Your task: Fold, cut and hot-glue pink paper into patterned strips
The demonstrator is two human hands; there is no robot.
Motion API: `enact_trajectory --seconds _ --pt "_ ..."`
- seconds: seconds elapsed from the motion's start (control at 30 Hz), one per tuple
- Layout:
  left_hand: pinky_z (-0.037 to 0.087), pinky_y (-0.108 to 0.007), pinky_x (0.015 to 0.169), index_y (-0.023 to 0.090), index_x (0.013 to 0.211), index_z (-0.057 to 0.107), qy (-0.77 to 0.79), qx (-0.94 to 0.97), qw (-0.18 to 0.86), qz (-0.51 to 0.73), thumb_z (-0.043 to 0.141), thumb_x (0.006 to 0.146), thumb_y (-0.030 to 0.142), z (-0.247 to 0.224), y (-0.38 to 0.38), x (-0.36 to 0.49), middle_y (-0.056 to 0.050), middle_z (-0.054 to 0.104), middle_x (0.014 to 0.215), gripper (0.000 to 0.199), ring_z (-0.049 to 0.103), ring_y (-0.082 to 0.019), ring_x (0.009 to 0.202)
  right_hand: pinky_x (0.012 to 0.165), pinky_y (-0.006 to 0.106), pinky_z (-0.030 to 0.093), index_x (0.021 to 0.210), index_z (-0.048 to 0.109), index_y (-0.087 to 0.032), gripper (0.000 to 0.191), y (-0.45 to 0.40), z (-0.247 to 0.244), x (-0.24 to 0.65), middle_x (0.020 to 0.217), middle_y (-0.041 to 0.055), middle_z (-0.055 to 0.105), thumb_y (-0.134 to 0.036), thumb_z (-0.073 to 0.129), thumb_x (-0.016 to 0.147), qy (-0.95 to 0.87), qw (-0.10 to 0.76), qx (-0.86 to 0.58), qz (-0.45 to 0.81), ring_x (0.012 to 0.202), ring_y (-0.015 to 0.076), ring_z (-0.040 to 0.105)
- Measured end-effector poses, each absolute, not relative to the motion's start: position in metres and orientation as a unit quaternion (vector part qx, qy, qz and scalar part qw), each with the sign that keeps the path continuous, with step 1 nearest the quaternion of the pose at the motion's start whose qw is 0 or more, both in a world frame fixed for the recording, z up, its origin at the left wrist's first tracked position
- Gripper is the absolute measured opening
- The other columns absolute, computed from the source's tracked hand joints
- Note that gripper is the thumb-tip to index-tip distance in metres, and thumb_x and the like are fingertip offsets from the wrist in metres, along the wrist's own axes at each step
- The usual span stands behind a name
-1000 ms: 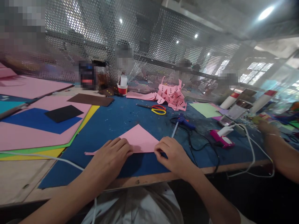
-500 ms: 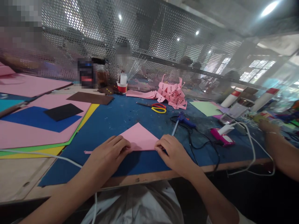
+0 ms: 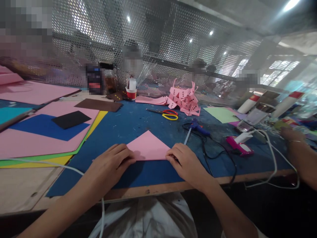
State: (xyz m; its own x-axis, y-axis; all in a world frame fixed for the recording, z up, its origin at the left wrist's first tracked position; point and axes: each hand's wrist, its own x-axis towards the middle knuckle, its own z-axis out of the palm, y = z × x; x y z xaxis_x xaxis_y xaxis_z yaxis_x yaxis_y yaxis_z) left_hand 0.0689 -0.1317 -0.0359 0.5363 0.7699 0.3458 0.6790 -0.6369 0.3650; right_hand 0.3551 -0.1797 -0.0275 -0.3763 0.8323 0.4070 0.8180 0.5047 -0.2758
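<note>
Pinning a pink sheet at both ends

Near side of the blue work surface: our left hand grips the sheet's left end, fingers curled; our right hand pinches its right corner. Sheet lies between them, peak pointing away from us. Two-ended hold looks meant to keep the near edge straight. Can't see under our fingers. Just beyond our right hand: blue glue gun, seemingly parked within reach but off the sheet. Farther: scissors, handles to the right, probably put there to free both hands. Behind them, a pink cut-out pile, then a perforated screen.
</note>
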Motion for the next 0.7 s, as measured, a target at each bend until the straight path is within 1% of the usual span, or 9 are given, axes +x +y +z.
enact_trajectory --seconds 0.2,0.33,0.43,0.57,0.7 --pt "0.048 -0.034 0.077 0.024 0.090 0.070 0.435 0.855 0.125 0.254 0.046 0.097 0.054 -0.0347 -0.1303 0.0689 -0.004 0.070 0.095 0.039 0.064 -0.024 0.092 0.084 0.035 0.044 0.096 0.062 -0.020 0.007 -0.1793 -0.0267 0.3567 0.095 0.0049 0.065 -0.018 0.056 0.099 -0.829 0.252 -0.499 0.034 0.095 0.0208 0.057" --pt "0.049 -0.034 0.076 0.025 0.090 0.070 0.449 0.844 0.141 0.258 0.047 0.096 0.057 -0.0321 -0.1309 0.0689 -0.004 0.071 0.094 0.040 0.065 -0.024 0.090 0.083 0.035 0.044 0.096 0.062 -0.020 0.008 -0.1795 -0.0253 0.3560 0.095 0.0047 0.065 -0.018 0.056 0.099 -0.827 0.251 -0.501 0.037 0.095 0.0206 0.058" --pt "0.048 -0.035 0.076 0.026 0.093 0.070 0.456 0.838 0.132 0.269 0.048 0.095 0.058 -0.0323 -0.1306 0.0680 -0.003 0.071 0.094 0.039 0.065 -0.024 0.090 0.082 0.035 0.044 0.095 0.062 -0.021 0.008 -0.1796 -0.0245 0.3553 0.095 0.0048 0.065 -0.018 0.056 0.099 -0.826 0.253 -0.502 0.034 0.094 0.0205 0.058" --pt "0.047 -0.036 0.077 0.026 0.088 0.068 0.468 0.835 0.119 0.266 0.050 0.095 0.058 -0.0340 -0.1298 0.0660 -0.003 0.072 0.092 0.037 0.065 -0.025 0.088 0.082 0.035 0.045 0.096 0.062 -0.021 0.008 -0.1790 -0.0254 0.3556 0.095 0.0049 0.065 -0.018 0.055 0.099 -0.827 0.255 -0.499 0.034 0.094 0.0205 0.058" --pt "0.046 -0.036 0.075 0.026 0.085 0.067 0.488 0.825 0.127 0.255 0.052 0.092 0.062 -0.0342 -0.1294 0.0648 -0.003 0.072 0.091 0.040 0.065 -0.025 0.085 0.083 0.035 0.045 0.096 0.062 -0.021 0.007 -0.1783 -0.0267 0.3563 0.095 0.0048 0.064 -0.018 0.056 0.099 -0.828 0.257 -0.497 0.037 0.094 0.0207 0.058"
